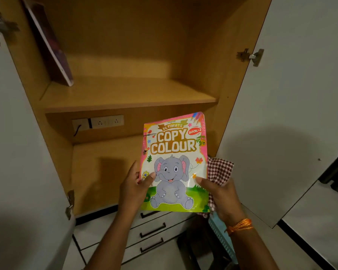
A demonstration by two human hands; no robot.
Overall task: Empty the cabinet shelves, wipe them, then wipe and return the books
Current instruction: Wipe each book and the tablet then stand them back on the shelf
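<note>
Open wooden cabinet (pixel 125 94), both hands' fingers (pixel 151 177) gripping "Ultimate Copy Colour Book-2" (pixel 174 152)

The light is dim and warm, and dark shadows lie on the cabinet (pixel 125 94) back and right door (pixel 281 143). Glare shines on the book cover (pixel 174 162); the picture edges are bent and soft.

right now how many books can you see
2. The Copy Colour book is held upright in front of the cabinet by the left hand and right hand. A purple book leans against the left wall on the upper shelf. Others may lie out of view.
</note>
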